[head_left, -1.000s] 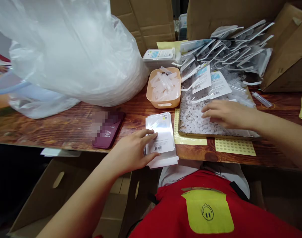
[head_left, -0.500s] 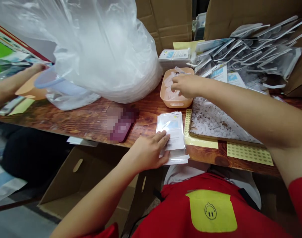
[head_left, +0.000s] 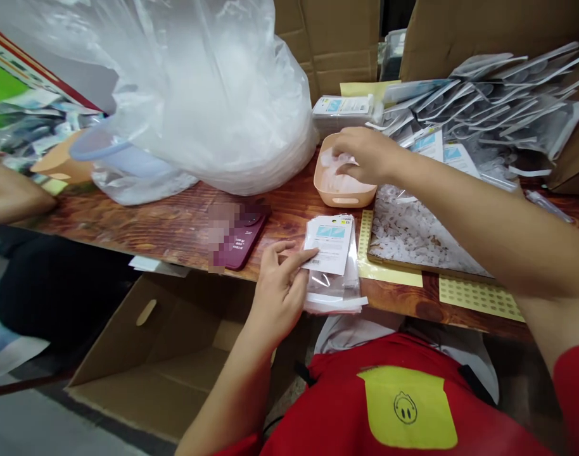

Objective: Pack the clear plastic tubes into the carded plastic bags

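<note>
- The left hand rests at the near left side of a stack of clear packets, its forefinger lying across the white card on top; whether it pinches anything I cannot tell.
- The stack lies at the table's front edge, below the orange bin.
- The right hand reaches into that bin, over whitish pieces, its fingers curled and its thumb apart from them; whether it holds a piece I cannot tell.
- Right of the stack, a shallow tray of small white bits sits partly over yellow sheets.
- A dark red phone case lies left of the stack.
- Behind it bulges a big plastic bag.
</note>
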`<state>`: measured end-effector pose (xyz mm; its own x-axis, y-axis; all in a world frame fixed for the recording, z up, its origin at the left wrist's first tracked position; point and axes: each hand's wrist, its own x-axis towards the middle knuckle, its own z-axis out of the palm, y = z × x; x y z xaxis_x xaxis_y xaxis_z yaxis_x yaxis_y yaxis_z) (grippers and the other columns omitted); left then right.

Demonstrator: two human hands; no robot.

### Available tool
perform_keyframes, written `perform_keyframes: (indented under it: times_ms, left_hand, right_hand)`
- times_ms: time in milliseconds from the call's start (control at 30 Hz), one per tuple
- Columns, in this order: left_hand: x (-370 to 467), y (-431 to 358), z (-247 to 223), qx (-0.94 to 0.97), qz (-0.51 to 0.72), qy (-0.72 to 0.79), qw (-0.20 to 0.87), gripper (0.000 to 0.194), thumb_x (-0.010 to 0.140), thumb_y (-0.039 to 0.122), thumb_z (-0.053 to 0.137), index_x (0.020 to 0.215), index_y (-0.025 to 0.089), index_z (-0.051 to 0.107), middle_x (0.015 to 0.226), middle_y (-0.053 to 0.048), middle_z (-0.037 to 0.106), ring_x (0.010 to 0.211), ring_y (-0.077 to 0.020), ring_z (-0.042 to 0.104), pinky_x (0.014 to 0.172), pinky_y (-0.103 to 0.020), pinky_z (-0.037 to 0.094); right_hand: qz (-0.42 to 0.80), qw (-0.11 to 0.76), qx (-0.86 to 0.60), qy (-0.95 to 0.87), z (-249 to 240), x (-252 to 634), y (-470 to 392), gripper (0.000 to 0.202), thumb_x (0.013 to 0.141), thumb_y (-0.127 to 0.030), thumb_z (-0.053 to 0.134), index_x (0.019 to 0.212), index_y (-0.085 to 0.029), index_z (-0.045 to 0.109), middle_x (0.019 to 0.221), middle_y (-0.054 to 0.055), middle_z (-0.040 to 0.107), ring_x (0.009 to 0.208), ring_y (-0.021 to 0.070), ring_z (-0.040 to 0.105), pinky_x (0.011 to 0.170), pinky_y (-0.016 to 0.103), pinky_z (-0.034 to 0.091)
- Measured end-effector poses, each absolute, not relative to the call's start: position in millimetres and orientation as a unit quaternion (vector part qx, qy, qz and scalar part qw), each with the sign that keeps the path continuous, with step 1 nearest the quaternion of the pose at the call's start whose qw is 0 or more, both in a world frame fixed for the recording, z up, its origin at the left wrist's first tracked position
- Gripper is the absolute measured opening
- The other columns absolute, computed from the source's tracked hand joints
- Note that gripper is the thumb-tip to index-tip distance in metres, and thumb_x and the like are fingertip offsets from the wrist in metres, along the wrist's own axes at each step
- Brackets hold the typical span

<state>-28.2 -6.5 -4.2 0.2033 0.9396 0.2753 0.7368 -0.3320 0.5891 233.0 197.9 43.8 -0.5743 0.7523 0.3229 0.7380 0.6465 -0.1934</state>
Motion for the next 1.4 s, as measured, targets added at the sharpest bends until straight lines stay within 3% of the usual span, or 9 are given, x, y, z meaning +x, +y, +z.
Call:
perform_keyframes:
  times_ms: [200,333,500,667,767,900,1133,1300,1400]
  left_hand:
    - [-13,-9,-5,0.655,0.340,0.605,0.299,0.042,0.093,0.028,0.051,0.126,0.022,0.077,0.123,-0.010,0.071,0.110,-0.0252,0.068,0.102,-0.044,0.056]
    - [3,-11,1,0.600,0.347,0.611,0.384,0.041,0.089,0.025,0.055,0.124,0.019,0.077,0.102,-0.007,0.077,0.085,-0.0208,0.071,0.081,-0.034,0.056]
    - [19,-14,7,0.486,0.433,0.556,0.517,0.052,0.083,0.022,0.062,0.134,0.012,0.068,0.078,-0.002,0.071,0.068,-0.0145,0.065,0.064,-0.025,0.051]
    - [29,-18,10,0.404,0.428,0.493,0.641,0.075,0.079,0.028,0.071,0.150,0.015,0.050,0.070,0.003,0.063,0.054,-0.0124,0.058,0.052,-0.024,0.049]
    - [29,-18,7,0.401,0.440,0.490,0.637,0.072,0.078,0.029,0.073,0.145,0.016,0.048,0.062,0.007,0.057,0.050,-0.0116,0.054,0.050,-0.023,0.045]
    - [24,-17,2,0.420,0.463,0.479,0.616,0.062,0.077,0.030,0.072,0.132,0.017,0.049,0.060,0.008,0.056,0.049,-0.0107,0.051,0.050,-0.021,0.039]
    - [25,-19,0,0.431,0.451,0.463,0.630,0.063,0.078,0.032,0.071,0.131,0.020,0.040,0.057,0.008,0.056,0.047,-0.0116,0.050,0.047,-0.021,0.034]
    - [25,-25,-5,0.425,0.433,0.434,0.665,0.075,0.079,0.031,0.074,0.141,0.024,0.033,0.059,0.011,0.054,0.047,-0.0117,0.052,0.046,-0.021,0.040]
    - [24,-27,-9,0.423,0.432,0.417,0.679,0.077,0.080,0.028,0.075,0.144,0.024,0.030,0.065,0.010,0.058,0.050,-0.0103,0.055,0.050,-0.021,0.045]
  right_hand:
    - [0.063,0.361,-0.384,-0.847,65,247,82,0.030,0.096,-0.050,0.066,0.108,-0.023,0.069,0.095,0.007,0.067,0.089,0.0200,0.064,0.091,0.040,0.056]
    - [0.124,0.455,-0.290,-0.832,63,235,13,0.016,0.096,-0.033,0.070,0.110,-0.027,0.068,0.102,0.004,0.072,0.094,0.0162,0.069,0.088,0.034,0.059]
    - [0.084,0.395,-0.172,-0.899,36,225,-10,0.022,0.098,-0.016,0.056,0.118,-0.021,0.064,0.109,0.006,0.072,0.099,0.0126,0.070,0.082,0.023,0.059]
    - [-0.031,0.325,-0.220,-0.919,14,220,5,0.021,0.103,-0.023,0.048,0.105,-0.019,0.069,0.106,0.008,0.072,0.088,0.0155,0.067,0.073,0.028,0.056]
    - [0.032,0.272,-0.288,-0.918,14,225,5,0.031,0.100,-0.031,0.055,0.126,-0.022,0.068,0.132,0.013,0.063,0.109,0.0241,0.067,0.087,0.039,0.060]
    - [0.182,0.277,-0.313,-0.890,16,244,-3,0.084,0.089,-0.060,0.074,0.161,-0.030,0.041,0.155,0.015,0.042,0.143,0.0299,0.050,0.118,0.047,0.053]
    - [0.286,0.301,-0.388,-0.823,-1,253,-2,0.103,0.077,-0.071,0.082,0.164,-0.033,0.042,0.167,0.014,0.031,0.152,0.0325,0.043,0.121,0.052,0.049]
    - [0.354,0.345,-0.415,-0.763,-13,233,4,0.062,0.077,-0.058,0.087,0.129,-0.024,0.077,0.141,0.013,0.061,0.132,0.0273,0.063,0.115,0.046,0.055]
    - [0.333,0.414,-0.412,-0.740,-18,224,3,0.036,0.078,-0.042,0.089,0.108,-0.023,0.082,0.123,0.009,0.071,0.113,0.0211,0.071,0.103,0.037,0.061]
